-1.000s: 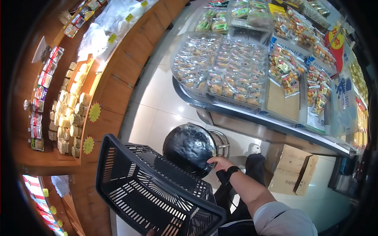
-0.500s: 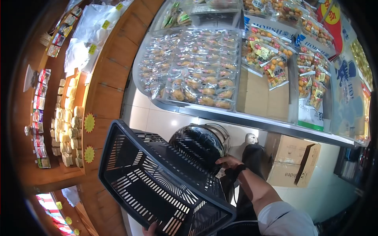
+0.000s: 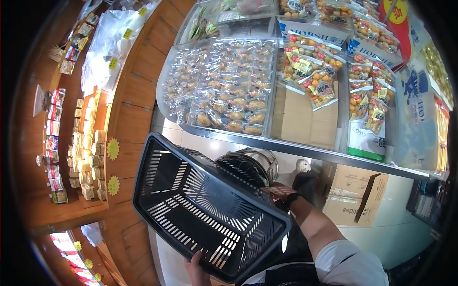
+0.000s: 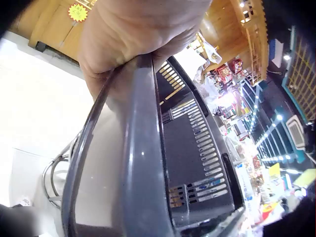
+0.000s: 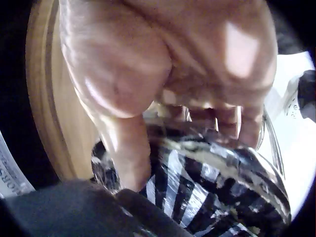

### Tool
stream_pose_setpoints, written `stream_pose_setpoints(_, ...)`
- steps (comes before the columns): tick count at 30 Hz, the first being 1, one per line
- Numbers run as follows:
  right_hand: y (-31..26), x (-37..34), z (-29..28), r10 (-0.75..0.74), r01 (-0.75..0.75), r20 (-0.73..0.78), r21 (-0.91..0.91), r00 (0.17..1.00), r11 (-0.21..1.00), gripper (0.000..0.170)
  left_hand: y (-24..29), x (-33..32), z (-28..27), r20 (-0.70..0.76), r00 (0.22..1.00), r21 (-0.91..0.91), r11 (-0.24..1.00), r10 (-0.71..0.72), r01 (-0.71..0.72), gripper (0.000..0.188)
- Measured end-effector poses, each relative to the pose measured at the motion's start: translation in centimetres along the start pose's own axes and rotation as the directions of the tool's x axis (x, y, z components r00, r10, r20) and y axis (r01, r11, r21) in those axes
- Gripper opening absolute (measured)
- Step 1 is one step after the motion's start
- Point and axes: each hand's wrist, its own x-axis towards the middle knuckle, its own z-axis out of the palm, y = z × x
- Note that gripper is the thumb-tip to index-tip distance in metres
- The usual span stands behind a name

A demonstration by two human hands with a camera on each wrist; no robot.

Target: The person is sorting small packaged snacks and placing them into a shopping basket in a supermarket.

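Observation:
My left hand (image 3: 196, 270) grips the near rim of a black plastic shopping basket (image 3: 224, 193). The basket is tilted, its slotted inside facing me, and looks bare within. In the left wrist view the fingers fold over the basket's broad rim (image 4: 140, 153). My right hand (image 3: 279, 191) holds the edge of a round stool (image 3: 245, 164) with a metal ring. The basket's far side hides part of this stool. From the right wrist, the thumb lies on the near side of the shiny black seat (image 5: 212, 182), with the fingertips at its far edge.
A display stand with trays of wrapped snacks (image 3: 234, 90) and bagged snacks (image 3: 319, 81) stands ahead. Wooden shelving (image 3: 133, 143) with packaged goods runs along the left. A cardboard box (image 3: 353, 195) sits on the floor at the right, near a shoe (image 3: 303, 165).
The basket has shifted right in the head view and covers more of the stool. More of my left hand shows at its rim. My right hand stays at the stool's edge.

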Motion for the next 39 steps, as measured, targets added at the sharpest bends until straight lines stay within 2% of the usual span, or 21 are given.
stream_pose_setpoints(1,1.0,0.0,-1.0,-0.004,0.004,-0.001,-0.003,1.0,1.0,0.047,-0.2,0.1,0.2,0.004,1.0,-0.003,1.0,0.002,-0.002,0.046)
stream_pose_setpoints(3,2.3,-0.9,-2.8,0.074,-0.018,-0.095,0.488,0.993,0.873,0.028,-0.7,0.6,0.5,0.055,0.998,0.041,0.999,-0.022,0.02,0.049)
stream_pose_setpoints(4,2.7,-1.9,-4.5,0.01,0.041,-0.124,0.408,0.992,0.912,0.032,-1.1,0.9,1.0,0.086,0.996,0.003,1.0,-0.01,0.009,0.05)
stream_pose_setpoints(5,0.2,-4.2,-4.6,0.196,-0.112,-0.289,0.281,0.937,0.953,0.035,-1.7,1.3,1.4,0.086,0.996,-0.036,0.999,-0.017,0.021,0.05)
stream_pose_setpoints(7,2.5,-6.3,-8.5,0.182,-0.064,-0.276,0.39,0.944,0.919,0.029,-3.4,2.4,2.4,0.098,0.995,-0.094,0.995,-0.03,0.039,0.05)
stream_pose_setpoints(9,1.0,-11.0,-9.6,0.195,-0.051,-0.334,0.395,0.922,0.917,0.028,-4.1,2.6,4.2,0.147,0.989,-0.075,0.997,0.02,-0.009,0.046)
stream_pose_setpoints(13,-0.5,-19.6,-10.0,0.029,0.166,-0.47,0.37,0.882,0.914,0.021,-4.9,3.1,6.2,0.234,0.969,-0.15,0.988,0.078,-0.044,0.045)
stream_pose_setpoints(17,-2.1,-23.3,-8.3,-0.013,0.228,-0.535,0.338,0.845,0.913,0.022,-3.3,3.9,6.2,0.352,0.936,-0.174,0.983,0.006,0.06,0.047)
stream_pose_setpoints(19,-3.6,-24.1,-7.9,-0.138,0.206,-0.407,0.127,0.903,0.97,0.017,-3.1,3.7,6.0,0.394,0.919,-0.168,0.982,-0.009,0.082,0.046)
stream_pose_setpoints(20,-6.4,-25.5,-4.8,-0.173,0.211,-0.494,0.022,0.852,0.977,0.017,-3.0,3.5,6.1,0.383,0.924,-0.165,0.983,-0.014,0.084,0.045)
stream_pose_setpoints(21,-8.9,-26.4,-3.4,-0.232,0.154,-0.506,-0.192,0.831,0.969,0.016,-3.2,3.2,6.2,0.371,0.928,-0.158,0.983,-0.023,0.088,0.045)
stream_pose_setpoints(22,-11.0,-27.0,-1.9,-0.311,0.242,-0.505,-0.199,0.805,0.95,0.013,-3.4,3.3,6.0,0.374,0.927,-0.138,0.987,-0.026,0.084,0.043)
stream_pose_setpoints(23,-12.9,-27.2,-1.3,-0.392,0.247,-0.512,-0.329,0.764,0.911,0.01,-3.6,3.5,5.8,0.38,0.924,-0.12,0.989,-0.038,0.091,0.043)
stream_pose_setpoints(25,-16.4,-27.3,-0.3,-0.539,0.355,-0.448,-0.432,0.713,0.829,0.013,-4.0,3.9,5.7,0.377,0.926,-0.159,0.985,-0.003,0.068,0.035)
stream_pose_setpoints(27,-19.8,-27.1,-0.2,-0.704,0.211,-0.32,-0.804,0.634,0.556,0.016,-4.2,4.1,5.6,0.333,0.943,-0.15,0.985,-0.026,0.081,0.03)
stream_pose_setpoints(28,-20.8,-26.8,0.1,-0.696,0.212,-0.312,-0.803,0.647,0.556,0.016,-4.6,4.5,5.6,0.316,0.949,-0.173,0.982,-0.014,0.072,0.03)
stream_pose_setpoints(30,-22.9,-25.8,0.1,-0.729,-0.081,-0.162,-0.986,0.665,0.146,0.022,-5.4,4.8,5.5,0.263,0.965,-0.196,0.979,-0.006,0.06,0.032)
stream_pose_setpoints(31,-23.4,-25.3,-0.2,-0.715,-0.062,-0.141,-0.989,0.685,0.136,0.022,-5.3,4.4,5.6,0.232,0.973,-0.205,0.977,-0.011,0.06,0.032)
stream_pose_setpoints(33,-24.2,-24.5,-1.0,-0.638,-0.127,-0.045,-0.988,0.769,-0.083,0.026,-4.8,3.6,6.1,0.128,0.981,-0.201,0.965,-0.146,0.17,0.029)
stream_pose_setpoints(37,-26.2,-24.4,-2.7,-0.572,-0.001,0.052,-0.996,0.819,-0.092,0.02,-4.1,2.4,7.9,-0.114,0.986,-0.153,0.982,-0.126,0.108,0.03)
stream_pose_setpoints(39,-26.5,-24.7,-3.0,-0.524,0.037,0.095,-0.992,0.847,-0.121,0.014,-3.6,1.7,8.6,-0.132,0.984,-0.162,0.982,-0.123,0.101,0.028)
